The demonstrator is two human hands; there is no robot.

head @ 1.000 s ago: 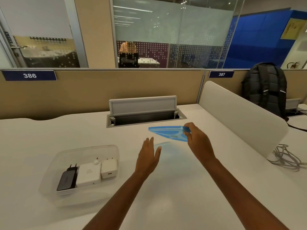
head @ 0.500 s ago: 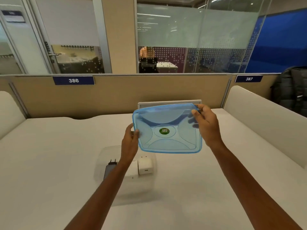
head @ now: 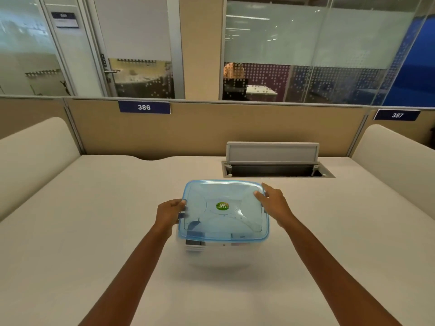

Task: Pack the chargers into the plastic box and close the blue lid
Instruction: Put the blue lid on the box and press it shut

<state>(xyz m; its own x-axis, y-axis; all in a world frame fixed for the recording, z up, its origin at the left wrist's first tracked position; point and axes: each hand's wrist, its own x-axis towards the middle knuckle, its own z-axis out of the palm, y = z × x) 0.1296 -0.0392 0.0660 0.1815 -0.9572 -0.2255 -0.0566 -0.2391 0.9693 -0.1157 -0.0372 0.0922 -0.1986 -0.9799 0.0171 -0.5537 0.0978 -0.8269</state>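
The translucent blue lid (head: pixel 223 210), with a green round sticker at its middle, lies flat on top of the clear plastic box (head: pixel 221 254) on the white desk. My left hand (head: pixel 170 214) grips the lid's left edge. My right hand (head: pixel 274 203) holds the lid's right edge, fingers resting on its top corner. The chargers (head: pixel 195 243) show only dimly through the lid and the box's front wall: a dark one at the left, white ones beside it.
An open cable hatch (head: pixel 274 169) with a raised grey flap sits in the desk behind the box. Tan partition panels (head: pixel 200 130) close off the back. Cream side dividers stand at the left (head: pixel 35 156) and right (head: pixel 397 158) of the desk.
The lid went from my right hand alone, to both hands in the air, and now sits down on the box. The view has shifted so the box is centred.
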